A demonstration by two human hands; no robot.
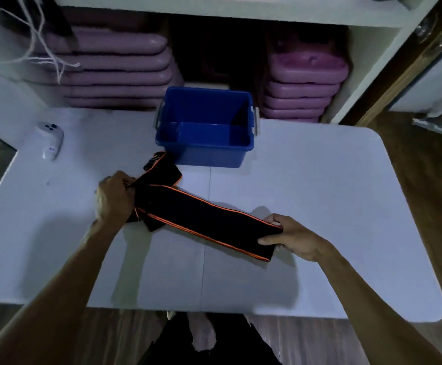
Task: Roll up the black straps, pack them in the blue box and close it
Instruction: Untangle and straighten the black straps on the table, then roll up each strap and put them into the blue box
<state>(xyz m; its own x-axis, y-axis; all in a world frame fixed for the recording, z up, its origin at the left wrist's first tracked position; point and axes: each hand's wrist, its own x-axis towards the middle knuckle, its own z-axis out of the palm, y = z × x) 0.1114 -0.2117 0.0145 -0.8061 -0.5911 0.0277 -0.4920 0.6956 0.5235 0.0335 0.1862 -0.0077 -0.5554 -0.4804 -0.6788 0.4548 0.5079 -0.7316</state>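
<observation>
Both ends of a black strap (201, 217) are pinched by the left hand (114, 197) and right hand (293, 239) over the white counter (320, 180). An open blue box (205, 127) is set at the far edge, before shelves stacked with purple cases (114, 69).

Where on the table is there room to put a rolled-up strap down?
Bare patches: the table right of the blue box, and the near edge below the black strap. Crowded: the middle-left, where the left hand and right hand hold the strap, and the white remote corner.
</observation>
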